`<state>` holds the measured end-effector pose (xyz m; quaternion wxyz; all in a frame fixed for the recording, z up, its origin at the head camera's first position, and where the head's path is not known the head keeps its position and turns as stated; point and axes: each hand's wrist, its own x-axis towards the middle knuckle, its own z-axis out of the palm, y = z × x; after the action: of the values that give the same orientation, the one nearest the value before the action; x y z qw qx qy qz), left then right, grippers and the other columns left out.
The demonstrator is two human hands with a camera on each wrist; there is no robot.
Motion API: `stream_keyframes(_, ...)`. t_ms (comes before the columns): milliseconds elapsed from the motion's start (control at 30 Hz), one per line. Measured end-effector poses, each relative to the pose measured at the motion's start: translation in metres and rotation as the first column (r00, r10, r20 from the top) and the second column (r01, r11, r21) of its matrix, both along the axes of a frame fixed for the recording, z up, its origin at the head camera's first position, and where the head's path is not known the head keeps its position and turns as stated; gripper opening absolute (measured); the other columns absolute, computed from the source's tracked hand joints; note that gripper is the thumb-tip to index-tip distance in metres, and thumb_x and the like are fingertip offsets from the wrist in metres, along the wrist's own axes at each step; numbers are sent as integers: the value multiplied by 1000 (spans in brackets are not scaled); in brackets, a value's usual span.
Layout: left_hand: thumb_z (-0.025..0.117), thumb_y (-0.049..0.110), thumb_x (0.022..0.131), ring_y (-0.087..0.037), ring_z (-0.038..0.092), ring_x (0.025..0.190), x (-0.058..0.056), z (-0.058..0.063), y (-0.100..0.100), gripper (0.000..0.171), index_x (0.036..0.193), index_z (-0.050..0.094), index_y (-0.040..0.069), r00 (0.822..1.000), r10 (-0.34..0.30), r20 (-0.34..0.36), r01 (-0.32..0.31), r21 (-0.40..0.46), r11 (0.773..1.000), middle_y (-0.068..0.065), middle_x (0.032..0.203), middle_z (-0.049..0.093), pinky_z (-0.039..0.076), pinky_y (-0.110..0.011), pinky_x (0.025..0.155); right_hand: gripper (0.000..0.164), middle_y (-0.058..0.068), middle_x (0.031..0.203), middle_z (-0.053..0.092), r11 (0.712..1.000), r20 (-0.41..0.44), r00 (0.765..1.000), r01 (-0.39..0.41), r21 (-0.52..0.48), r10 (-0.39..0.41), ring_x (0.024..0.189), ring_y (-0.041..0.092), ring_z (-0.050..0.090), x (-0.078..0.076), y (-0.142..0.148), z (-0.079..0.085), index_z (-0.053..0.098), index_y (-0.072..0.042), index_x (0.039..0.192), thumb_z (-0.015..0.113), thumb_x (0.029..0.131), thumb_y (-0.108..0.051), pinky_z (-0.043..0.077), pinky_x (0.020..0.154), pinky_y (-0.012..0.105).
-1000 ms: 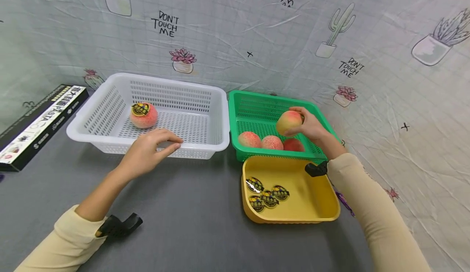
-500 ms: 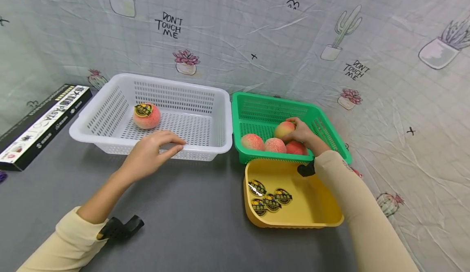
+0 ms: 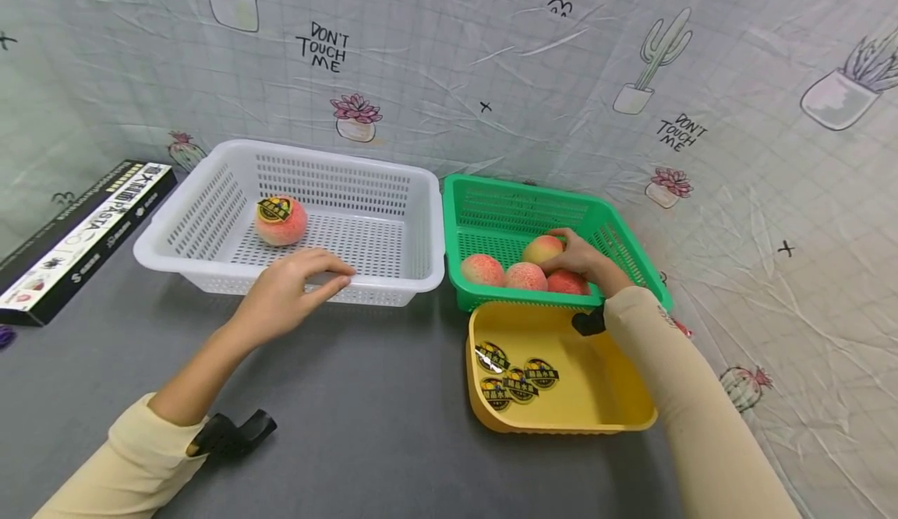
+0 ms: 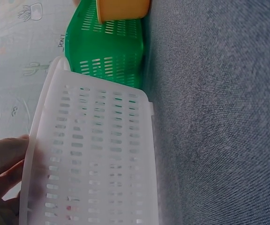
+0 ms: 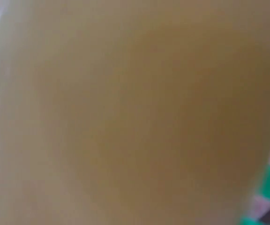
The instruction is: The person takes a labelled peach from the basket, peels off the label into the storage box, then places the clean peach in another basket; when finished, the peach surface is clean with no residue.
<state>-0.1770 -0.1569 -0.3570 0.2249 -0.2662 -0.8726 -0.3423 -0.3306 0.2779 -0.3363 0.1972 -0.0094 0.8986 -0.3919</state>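
Observation:
In the head view, my right hand reaches into the green basket and curls round a yellow-and-red peach low inside it. Pinkish peaches lie in a row along the basket's front, one red and partly hidden by my hand. My left hand hovers at the front rim of the white basket, fingers loosely bent and holding nothing. The left wrist view has its fingers beside the rim; contact is unclear. One peach with a black-and-gold label sits in the white basket. Something brownish blurs most of the right wrist view.
In front of the green basket stands a yellow tub with several black-and-gold labels in it. A long black-and-white box lies at the left. Behind everything hangs a printed cloth. The table is dark grey.
My right hand has lowered the yellow-and-red peach into the green basket, behind the front row, and still has its fingers round it. My left hand stays at the white basket's rim.

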Motion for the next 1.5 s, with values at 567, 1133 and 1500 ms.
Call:
stream_keyframes(567, 67, 8, 89, -28, 61, 92, 0, 19, -32, 17, 104, 68, 1, 998, 60, 4, -61, 33, 998, -12, 99, 67, 47, -48, 77, 83, 21, 150, 23, 988, -294, 944, -132, 86, 151, 137, 35, 22, 56, -64, 73, 23, -7, 148, 72, 85, -30, 30, 103, 54)
stream_keyframes(1133, 42, 10, 96, -53, 21, 130, -2, 17, -141, 39, 127, 47, -13, 791, 479, 381, -493, -66, 867, -30, 147, 22, 33, -64, 87, 59, 9, 135, 45, 911, -508, 771, -407, 71, 384, 122, 22, 45, 79, -266, 55, 46, -8, 135, 73, 86, -25, 44, 93, 29)
stream_keyframes(1500, 35, 3, 93, -50, 15, 134, 0, 20, -136, 40, 129, 48, -10, 776, 497, 389, -521, -51, 852, -26, 150, 21, 30, -67, 89, 78, 8, 143, 36, 930, -454, 811, -319, 184, 369, 129, 21, 34, 60, -360, 17, 38, -17, 144, 78, 79, -33, 41, 95, 33)
